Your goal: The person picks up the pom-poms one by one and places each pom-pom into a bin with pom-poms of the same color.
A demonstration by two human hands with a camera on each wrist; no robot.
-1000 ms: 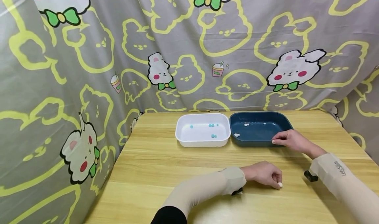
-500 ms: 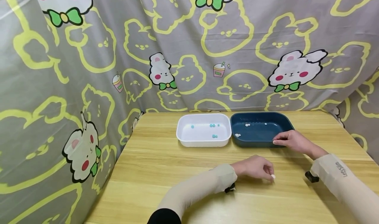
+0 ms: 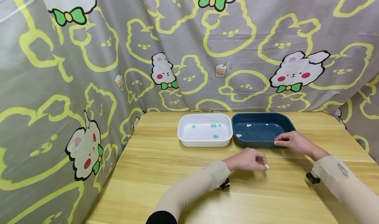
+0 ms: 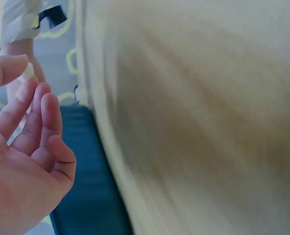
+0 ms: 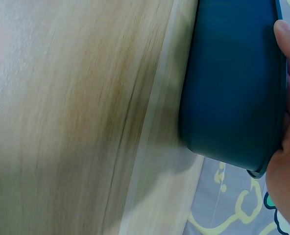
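Observation:
A small white ball (image 3: 266,166) is pinched between the thumb and forefinger of my left hand (image 3: 248,159), above the table in front of the dark blue tray (image 3: 254,144). The left wrist view shows the same white ball (image 4: 26,73) at the fingertips, the other fingers loosely bent. My right hand (image 3: 298,143) grips the tray's front right rim. In the right wrist view its thumb (image 5: 288,41) lies against the rim's outer side; the other fingers are partly hidden. Inside the tray are several white balls (image 3: 238,136), some touching one another.
A white tray (image 3: 205,144) stands against the blue tray's left side, with several small turquoise balls (image 3: 215,136) in it. Both trays sit near the back edge of the wooden table (image 3: 154,171). A patterned grey curtain (image 3: 189,95) hangs behind and to the left.
My left hand has moved away from me and left, toward the trays, carrying the white ball up off the front of the table. The right hand has stayed at the tray rim.

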